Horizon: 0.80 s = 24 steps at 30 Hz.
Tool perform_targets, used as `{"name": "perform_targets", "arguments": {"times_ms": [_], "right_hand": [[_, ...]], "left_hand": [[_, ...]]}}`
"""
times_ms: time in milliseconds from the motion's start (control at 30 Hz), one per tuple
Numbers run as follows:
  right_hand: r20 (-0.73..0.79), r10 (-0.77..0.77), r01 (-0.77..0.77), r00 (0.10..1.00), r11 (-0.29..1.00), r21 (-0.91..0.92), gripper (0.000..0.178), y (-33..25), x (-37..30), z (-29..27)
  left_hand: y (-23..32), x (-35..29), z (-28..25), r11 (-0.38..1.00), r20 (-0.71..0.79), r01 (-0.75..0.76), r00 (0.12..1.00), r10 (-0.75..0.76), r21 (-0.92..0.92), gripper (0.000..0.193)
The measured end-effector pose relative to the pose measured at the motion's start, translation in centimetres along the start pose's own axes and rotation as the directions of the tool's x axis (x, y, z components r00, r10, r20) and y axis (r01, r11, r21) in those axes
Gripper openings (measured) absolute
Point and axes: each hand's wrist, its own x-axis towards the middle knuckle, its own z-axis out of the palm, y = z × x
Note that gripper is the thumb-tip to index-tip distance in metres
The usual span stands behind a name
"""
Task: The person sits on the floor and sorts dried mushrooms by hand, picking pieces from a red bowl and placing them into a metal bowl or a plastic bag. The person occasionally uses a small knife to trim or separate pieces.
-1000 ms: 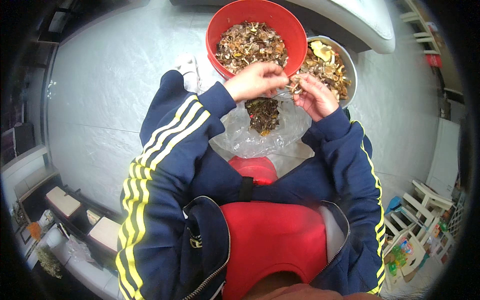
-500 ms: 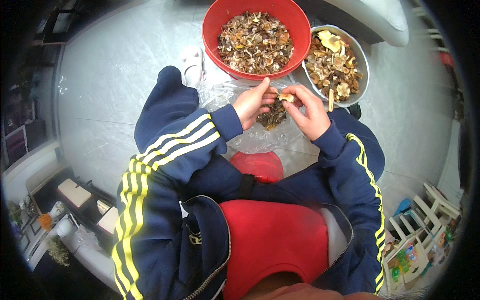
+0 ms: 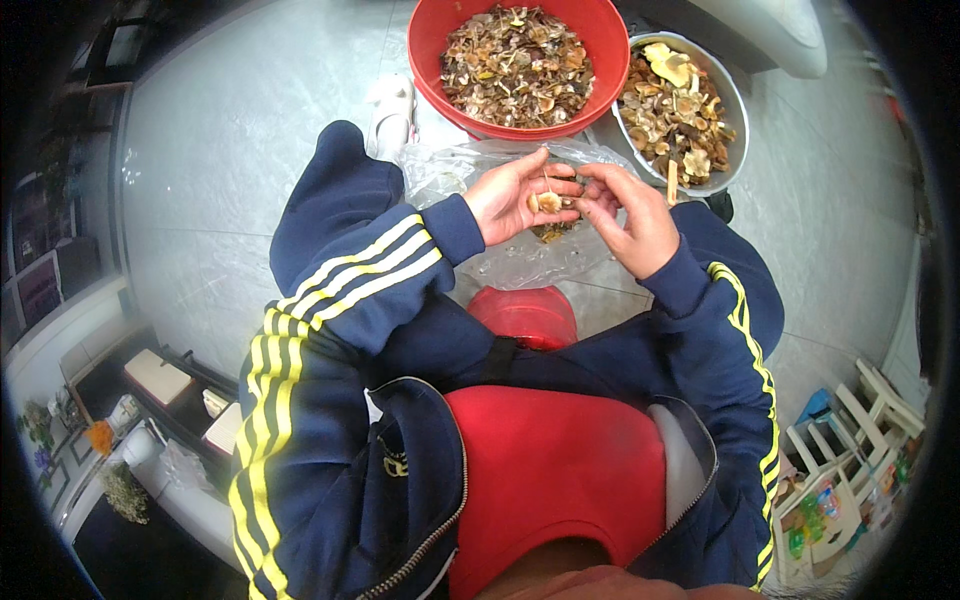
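Note:
A small tan mushroom [image 3: 548,203] rests across the fingers of my left hand [image 3: 508,203], which is turned palm up and holds it; a thin stem stands up near the thumb. From the other side my right hand [image 3: 637,222] pinches at the stem end with thumb and fingertips. Beneath both hands lies a clear plastic sheet [image 3: 505,265], with a pile of dark scraps [image 3: 552,233] on it, mostly hidden by my fingers. Just beyond stands a red tub [image 3: 420,75] full of small brown mushrooms. To its right, a pale metal basin [image 3: 742,130] holds larger mushrooms and yellow pieces.
A wooden-looking handle [image 3: 672,182] shows at the basin's near rim. Between my legs is a red plastic object, perhaps a stool [image 3: 522,315]. A white shoe [image 3: 392,115] is left of the tub. White racks with toys [image 3: 830,500] stand lower right on the grey tiled floor [image 3: 210,190].
The mushroom has turned and now lies lower, across my left fingers. My left palm has opened upward, while my right hand has shifted slightly right. The whole view has tilted a little.

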Motion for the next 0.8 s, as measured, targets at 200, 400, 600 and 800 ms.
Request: {"name": "perform_targets", "arguments": {"times_ms": [200,400,600,800], "right_hand": [[0.196,0.232,-0.204,0.953,0.967,-0.151,0.025,0.6,-0.4,-1.0],[0.074,-0.01,0.023,0.997,0.986,-0.165,0.031,0.7,-0.4,0.6],[0.01,-0.067,0.068,0.998,0.986,-0.153,0.03,1.9,0.4,2.2],[0.042,0.015,-0.014,0.999,0.999,-0.037,0.015,2.8,0.6,2.6]], "left_hand": [[1.2,0.3,-1.0,0.999,-0.066,-0.035,0.997,0.036,0.014,0.037],[1.0,0.7,-1.0,0.999,-0.061,-0.039,0.997,0.041,0.027,0.036],[0.0,0.6,-0.2,0.994,0.001,-0.035,0.999,0.035,0.105,0.039],[0.0,0.4,0.0,0.982,-0.014,-0.043,0.999,0.047,0.184,0.04]]}}
